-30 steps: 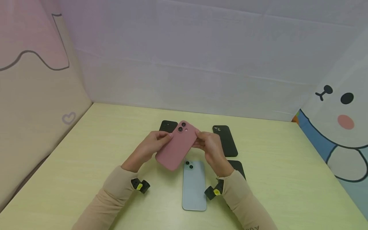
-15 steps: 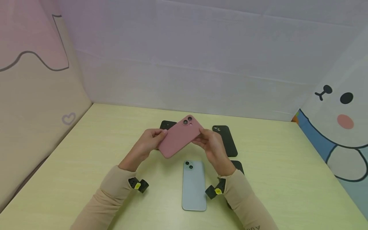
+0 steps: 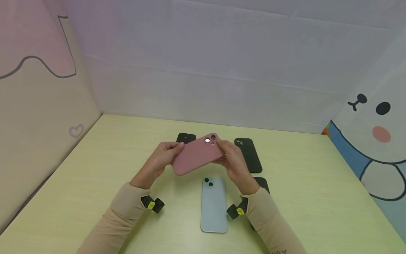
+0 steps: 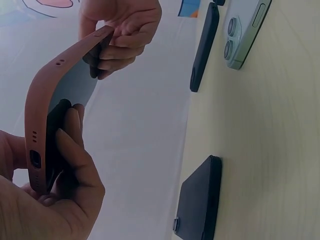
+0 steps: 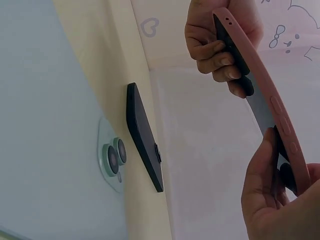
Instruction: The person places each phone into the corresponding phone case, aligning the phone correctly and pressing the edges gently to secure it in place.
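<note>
Both hands hold a phone in a pink case [image 3: 198, 155] raised over the table, its camera end toward the right. My left hand [image 3: 162, 158] pinches the lower left end, thumb on the case back. At the camera end, my right hand [image 3: 233, 160] grips the corner, with the thumb close to the lenses. From the left wrist view, the pink case edge [image 4: 37, 110] shows its port cut-out, and fingers curl onto the glossy dark face. The right wrist view shows the side buttons on the pink edge [image 5: 282, 122]. A light blue phone [image 3: 214, 208] lies below the hands.
One black phone [image 3: 185, 137] lies behind the left hand, partly hidden by the pink case. Another black phone [image 3: 250, 157] lies right of the right hand. A third dark flat item [image 3: 262, 184] is mostly covered by the right sleeve. A pale cloth wall [image 3: 209, 81] stands behind the table [image 3: 317, 183].
The pink-cased phone has turned clockwise from steeply slanted to nearly sideways, and its camera end has dipped slightly since half a second ago. Both hands keep their hold; the other phones have not moved.
</note>
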`<state>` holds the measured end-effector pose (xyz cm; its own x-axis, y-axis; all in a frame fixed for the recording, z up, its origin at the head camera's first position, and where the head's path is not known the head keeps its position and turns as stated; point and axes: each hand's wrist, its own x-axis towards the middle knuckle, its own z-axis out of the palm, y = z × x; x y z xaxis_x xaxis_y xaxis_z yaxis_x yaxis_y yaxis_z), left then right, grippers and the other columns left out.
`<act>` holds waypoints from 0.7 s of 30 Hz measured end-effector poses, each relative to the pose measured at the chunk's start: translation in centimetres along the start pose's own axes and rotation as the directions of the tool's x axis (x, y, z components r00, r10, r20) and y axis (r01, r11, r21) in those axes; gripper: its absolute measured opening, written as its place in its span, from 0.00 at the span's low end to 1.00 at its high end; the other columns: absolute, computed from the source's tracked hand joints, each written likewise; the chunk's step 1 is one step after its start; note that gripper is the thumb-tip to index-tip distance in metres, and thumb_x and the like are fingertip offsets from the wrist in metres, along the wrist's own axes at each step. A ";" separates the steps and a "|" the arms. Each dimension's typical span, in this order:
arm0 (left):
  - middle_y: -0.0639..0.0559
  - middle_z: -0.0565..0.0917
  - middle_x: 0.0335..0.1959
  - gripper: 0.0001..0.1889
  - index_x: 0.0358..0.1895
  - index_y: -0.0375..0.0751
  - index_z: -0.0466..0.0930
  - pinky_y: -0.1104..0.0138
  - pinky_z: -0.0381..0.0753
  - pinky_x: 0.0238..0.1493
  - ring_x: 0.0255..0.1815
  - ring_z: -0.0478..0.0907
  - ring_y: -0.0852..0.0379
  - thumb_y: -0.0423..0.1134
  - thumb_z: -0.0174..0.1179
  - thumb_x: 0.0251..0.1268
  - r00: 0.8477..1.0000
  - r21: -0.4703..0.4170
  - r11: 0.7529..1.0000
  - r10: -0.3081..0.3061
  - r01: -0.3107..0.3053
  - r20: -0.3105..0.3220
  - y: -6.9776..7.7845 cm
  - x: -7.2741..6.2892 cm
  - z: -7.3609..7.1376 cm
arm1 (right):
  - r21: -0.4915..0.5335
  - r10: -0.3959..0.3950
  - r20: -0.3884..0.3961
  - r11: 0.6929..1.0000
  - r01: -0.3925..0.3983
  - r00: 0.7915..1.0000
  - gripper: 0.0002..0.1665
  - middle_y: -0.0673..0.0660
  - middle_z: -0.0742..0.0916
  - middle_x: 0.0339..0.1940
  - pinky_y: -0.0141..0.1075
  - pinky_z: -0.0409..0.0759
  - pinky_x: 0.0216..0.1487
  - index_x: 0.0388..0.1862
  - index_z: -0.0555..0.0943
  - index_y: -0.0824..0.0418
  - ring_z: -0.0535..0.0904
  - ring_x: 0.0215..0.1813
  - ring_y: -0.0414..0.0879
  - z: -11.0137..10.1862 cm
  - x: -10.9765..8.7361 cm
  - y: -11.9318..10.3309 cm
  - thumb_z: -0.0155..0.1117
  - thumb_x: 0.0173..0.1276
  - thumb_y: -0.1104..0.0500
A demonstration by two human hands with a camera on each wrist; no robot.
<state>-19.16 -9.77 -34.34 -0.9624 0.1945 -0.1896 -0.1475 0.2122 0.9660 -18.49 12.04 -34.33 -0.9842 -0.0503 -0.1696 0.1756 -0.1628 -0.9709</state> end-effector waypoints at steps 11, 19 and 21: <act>0.53 0.78 0.26 0.20 0.50 0.29 0.75 0.69 0.73 0.29 0.26 0.73 0.61 0.44 0.48 0.70 0.999 0.061 0.998 0.002 -0.005 0.049 0.0 0.0 0.0 | -0.064 -0.008 -0.063 0.998 0.004 0.998 0.19 0.52 0.76 0.41 0.27 0.75 0.35 0.52 0.76 0.67 0.73 0.35 0.38 0.3 0.2 0.1 0.52 0.70 0.54; 0.53 0.78 0.26 0.18 0.48 0.33 0.77 0.69 0.73 0.30 0.27 0.73 0.59 0.45 0.48 0.69 0.999 0.102 0.995 -0.023 0.018 0.048 0.1 -0.1 0.2 | -0.081 -0.037 -0.152 0.996 0.025 0.988 0.18 0.56 0.81 0.45 0.29 0.74 0.45 0.50 0.79 0.70 0.74 0.48 0.42 0.2 0.3 0.2 0.56 0.66 0.59; 0.53 0.78 0.25 0.17 0.47 0.34 0.77 0.68 0.73 0.31 0.27 0.74 0.59 0.44 0.48 0.69 0.998 0.105 0.994 -0.025 0.020 0.055 0.2 -0.1 0.3 | -0.061 -0.044 -0.183 0.998 0.033 0.982 0.17 0.57 0.81 0.45 0.29 0.74 0.45 0.48 0.79 0.71 0.74 0.49 0.43 0.1 0.3 0.2 0.58 0.65 0.61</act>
<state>-19.04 -9.48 -34.19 -0.9443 0.2415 -0.2236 -0.1413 0.3158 0.9382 -18.75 11.85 -34.54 -0.9782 0.1383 -0.1547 0.1410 -0.1041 -0.9845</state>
